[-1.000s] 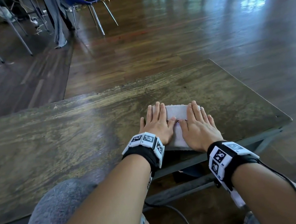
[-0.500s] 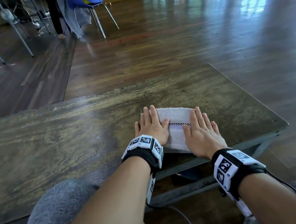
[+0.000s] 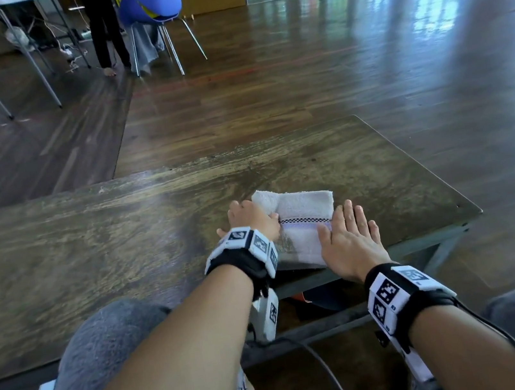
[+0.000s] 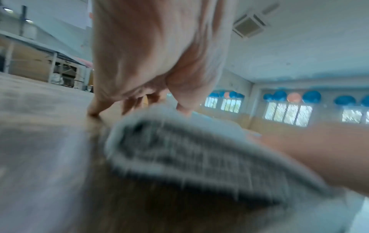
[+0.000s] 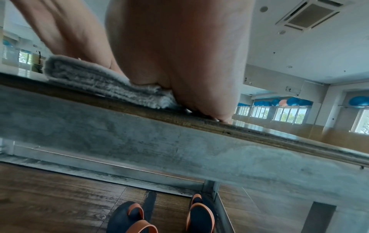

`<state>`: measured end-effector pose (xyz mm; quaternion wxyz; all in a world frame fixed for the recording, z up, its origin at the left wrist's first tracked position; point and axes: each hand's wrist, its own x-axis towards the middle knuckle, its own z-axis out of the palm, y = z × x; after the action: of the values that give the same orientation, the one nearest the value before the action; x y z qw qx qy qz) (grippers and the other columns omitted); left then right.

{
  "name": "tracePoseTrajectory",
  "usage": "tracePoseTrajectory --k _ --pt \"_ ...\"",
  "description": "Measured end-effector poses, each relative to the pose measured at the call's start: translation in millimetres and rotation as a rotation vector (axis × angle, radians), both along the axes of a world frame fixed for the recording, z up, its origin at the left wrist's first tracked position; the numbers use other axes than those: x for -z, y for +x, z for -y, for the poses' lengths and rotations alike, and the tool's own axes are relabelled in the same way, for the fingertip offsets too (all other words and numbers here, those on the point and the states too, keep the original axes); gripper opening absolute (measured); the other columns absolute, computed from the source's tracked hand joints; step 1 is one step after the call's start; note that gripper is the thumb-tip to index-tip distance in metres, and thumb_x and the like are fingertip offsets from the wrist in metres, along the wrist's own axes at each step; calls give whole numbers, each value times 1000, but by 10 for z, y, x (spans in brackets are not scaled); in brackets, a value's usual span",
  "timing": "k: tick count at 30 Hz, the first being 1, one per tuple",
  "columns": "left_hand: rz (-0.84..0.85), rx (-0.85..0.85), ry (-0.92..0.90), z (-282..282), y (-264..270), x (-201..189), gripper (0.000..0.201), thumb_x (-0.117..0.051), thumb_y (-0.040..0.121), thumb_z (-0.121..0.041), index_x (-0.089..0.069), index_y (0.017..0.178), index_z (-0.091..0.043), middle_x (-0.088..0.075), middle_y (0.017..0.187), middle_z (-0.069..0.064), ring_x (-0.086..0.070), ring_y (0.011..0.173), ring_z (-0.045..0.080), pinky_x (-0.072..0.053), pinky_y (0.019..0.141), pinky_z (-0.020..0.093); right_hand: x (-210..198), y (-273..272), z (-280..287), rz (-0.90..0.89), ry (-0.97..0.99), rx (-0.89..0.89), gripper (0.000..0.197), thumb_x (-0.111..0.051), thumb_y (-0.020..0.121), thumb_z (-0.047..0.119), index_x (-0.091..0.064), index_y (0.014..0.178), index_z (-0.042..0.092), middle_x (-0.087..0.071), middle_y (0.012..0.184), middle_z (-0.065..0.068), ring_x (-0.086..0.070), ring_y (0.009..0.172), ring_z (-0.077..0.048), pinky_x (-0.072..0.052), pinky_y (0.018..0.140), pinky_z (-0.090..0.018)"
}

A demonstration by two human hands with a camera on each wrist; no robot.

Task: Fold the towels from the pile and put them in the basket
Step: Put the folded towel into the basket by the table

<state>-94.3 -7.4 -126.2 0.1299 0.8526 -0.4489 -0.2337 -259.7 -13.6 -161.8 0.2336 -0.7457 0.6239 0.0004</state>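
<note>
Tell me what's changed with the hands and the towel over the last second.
The left hand slid off the top of the folded towel to its left edge, where it now grips and lifts that side. The right hand shifted right, uncovering the checkered stripe, and still presses flat. The towel stays near the table edge.

A white folded towel (image 3: 301,221) with a checkered stripe lies flat between both hands, its left edge lifted by the left hand (image 3: 251,219), its right side under the right hand (image 3: 347,241).

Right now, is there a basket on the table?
No, the table bears only the folded towel under both hands.
</note>
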Motion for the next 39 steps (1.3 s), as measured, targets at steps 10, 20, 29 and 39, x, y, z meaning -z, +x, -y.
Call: tracePoseTrajectory --k 10,20,29,39 --pt "-416 110 -321 -371 180 -1054 48 -78 82 -34 -61 118 -7 -68 113 10 -66 102 27 -53 94 48 -663 175 2 511 168 172 92 -24 96 74 -46 146 -1 -48 149 -23 -49 135 -35 -38 112 -45" --pt "-595 -64 -738 -1498 1030 -1898 48 -79 83 -15 -60 123 3 -71 115 17 -69 106 33 -52 98 54 -1823 1039 -448 1135 314 -59 30 -65 98 28 -70 104 -2 -77 98 -14 -75 78 -23 -61 68 -36" --pt "-569 -443 -927 -3295 2049 -1542 39 -75 86 -28 -67 117 -6 -76 105 8 -72 90 20 -59 76 35 -2282 2607 -1535 567 201 -712 40 -54 103 35 -65 120 1 -70 117 -13 -68 105 -29 -57 93 -43" --pt "-662 -903 -468 -4601 2412 329 15 -70 89 -10 -63 101 -7 -68 95 10 -64 77 19 -55 64 30 -472 3448 -2598 153 582 -797 33 -59 97 11 -58 126 -4 -66 118 -18 -68 99 -31 -58 77 -35"
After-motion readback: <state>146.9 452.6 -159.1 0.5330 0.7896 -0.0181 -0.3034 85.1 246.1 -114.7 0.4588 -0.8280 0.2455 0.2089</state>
